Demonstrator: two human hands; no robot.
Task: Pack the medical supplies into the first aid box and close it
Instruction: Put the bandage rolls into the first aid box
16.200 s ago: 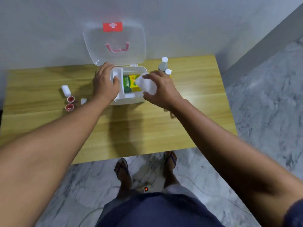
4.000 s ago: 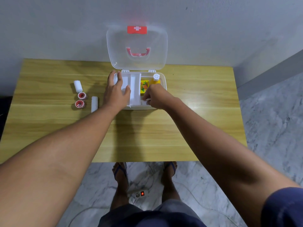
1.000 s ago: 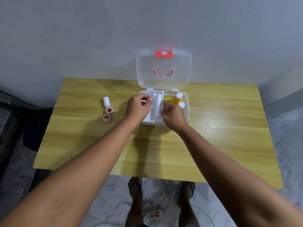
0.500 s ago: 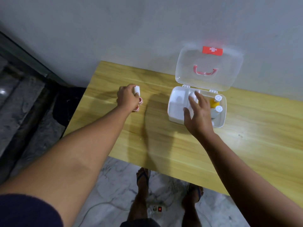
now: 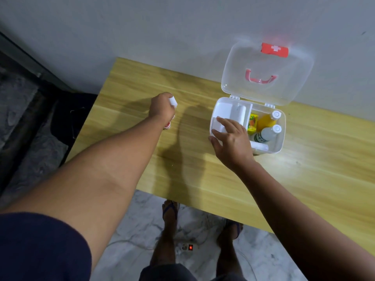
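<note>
The white first aid box (image 5: pixel 281 136) stands open on the wooden table (image 5: pixel 203 175), its clear lid (image 5: pixel 265 72) leaning back against the wall. Inside lie a yellow bottle (image 5: pixel 266 119), a clear bottle (image 5: pixel 267 133), a yellow-green carton (image 5: pixel 252 123) and a white roll (image 5: pixel 241 113) in the tray. My right hand (image 5: pixel 231 142) rests on the box's front left corner, fingers spread over the tray. My left hand (image 5: pixel 161 108) is out to the left, closed around a white bandage roll (image 5: pixel 173 102). A red-rimmed tape roll (image 5: pixel 167 125) peeks out below that wrist.
The table's left edge lies just beyond my left hand, with a dark floor and a step beyond it. A power strip with a lit red switch (image 5: pixel 190 247) and a cable lie on the marble floor between my feet.
My left hand has closed on the white bandage roll beside the tape rolls. My right hand stays on the box, slid a little toward its front left corner. The view has swung left.
</note>
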